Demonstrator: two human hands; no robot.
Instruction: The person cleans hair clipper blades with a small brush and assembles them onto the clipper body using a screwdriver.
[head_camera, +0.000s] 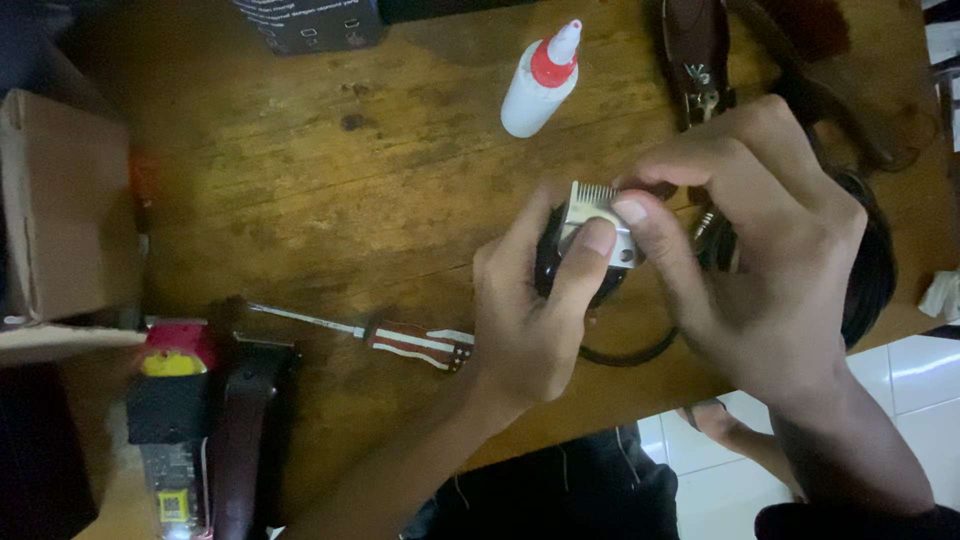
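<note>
While both hands meet over the middle of the wooden table (330, 190), the action is all on one small piece: a metal clipper blade (597, 222) with a comb of fine teeth along its upper edge. The left hand (535, 315) wraps around the dark clipper body (548, 262) from below, thumb pressed flat on the blade's face. The right hand (765, 250) comes in from the other side, fingers curled, fingertips pinching the blade's right end. So both hands are closed on the same tool, held just above the table's near edge, with a black cord (630, 355) looping out beneath it.

Containers now. One white squeeze bottle (540, 85) with a red nozzle cap lies tilted on the wood, above the hands and apart from them (what's inside cannot be seen through the plastic). One brown cardboard box (60, 210) sits at the left edge; its contents are out of sight. One dark printed box (310, 22) pokes in at the top.

Counting the rest: one screwdriver (385, 338) with a red-and-white striped handle, lying just left of the left wrist, shaft pointing left. Two more dark red clippers, one (245, 430) at lower left, one (697, 55) at the top by the right hand. A red-and-yellow object (175, 355) sits beside the lower one.
</note>
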